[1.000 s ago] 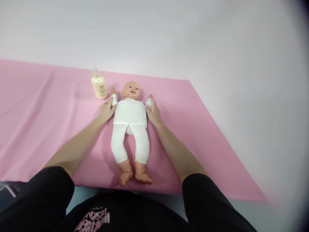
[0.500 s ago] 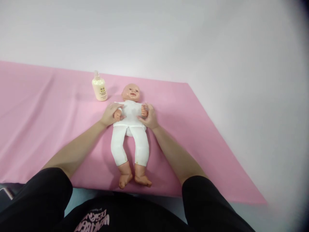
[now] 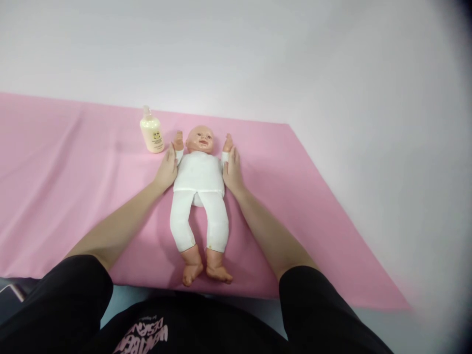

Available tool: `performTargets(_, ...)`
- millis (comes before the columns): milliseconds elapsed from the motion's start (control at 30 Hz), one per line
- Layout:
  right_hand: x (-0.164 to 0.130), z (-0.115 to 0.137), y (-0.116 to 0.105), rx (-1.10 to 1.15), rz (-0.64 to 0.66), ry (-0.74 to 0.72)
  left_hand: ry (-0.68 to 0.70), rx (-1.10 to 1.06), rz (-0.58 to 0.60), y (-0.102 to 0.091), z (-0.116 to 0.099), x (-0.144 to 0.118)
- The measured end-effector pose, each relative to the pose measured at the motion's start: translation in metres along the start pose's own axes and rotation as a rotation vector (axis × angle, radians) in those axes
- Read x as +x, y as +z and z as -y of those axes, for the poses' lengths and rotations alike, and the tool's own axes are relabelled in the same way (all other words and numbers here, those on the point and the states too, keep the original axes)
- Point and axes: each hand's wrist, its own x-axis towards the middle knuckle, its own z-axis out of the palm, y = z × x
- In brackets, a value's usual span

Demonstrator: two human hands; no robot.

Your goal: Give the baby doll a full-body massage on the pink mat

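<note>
Since half a second ago, you have swung the doll's (image 3: pixel 199 189) arms from its chest up beside its head. Your left hand (image 3: pixel 166 169) and right hand (image 3: pixel 232 169) rest flat, fingers open, against its arms on the pink cloth (image 3: pixel 73 196), near a bottle (image 3: pixel 151 131).

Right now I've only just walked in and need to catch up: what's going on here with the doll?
A person has a baby doll lying face up on a pink cloth. The left hand and right hand each rest against one side of its upper body, at its arms, which point up beside its head. A cream lotion bottle stands upright on the cloth, beyond the left hand, untouched.
</note>
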Motion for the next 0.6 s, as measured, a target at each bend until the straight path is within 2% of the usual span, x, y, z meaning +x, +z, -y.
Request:
performTargets(100,0.002,-0.009,0.001,-0.028,0.012,0.068,-0.029,0.025,0.029,-0.001,0.003,0.001)
performTargets(200,0.002,-0.013,0.000,-0.034,0.023,0.098,-0.052,0.046,0.004,-0.002,0.006,0.002)
performTargets(333,0.001,-0.010,-0.003,0.048,-0.027,0.080,-0.110,0.078,-0.017,-0.003,0.006,0.003)
performTargets(500,-0.001,-0.004,-0.005,0.120,-0.102,0.125,-0.281,0.119,-0.033,-0.006,-0.002,0.004)
performTargets(600,0.000,-0.004,-0.005,0.112,-0.101,0.123,-0.281,0.125,-0.029,-0.006,-0.004,0.004)
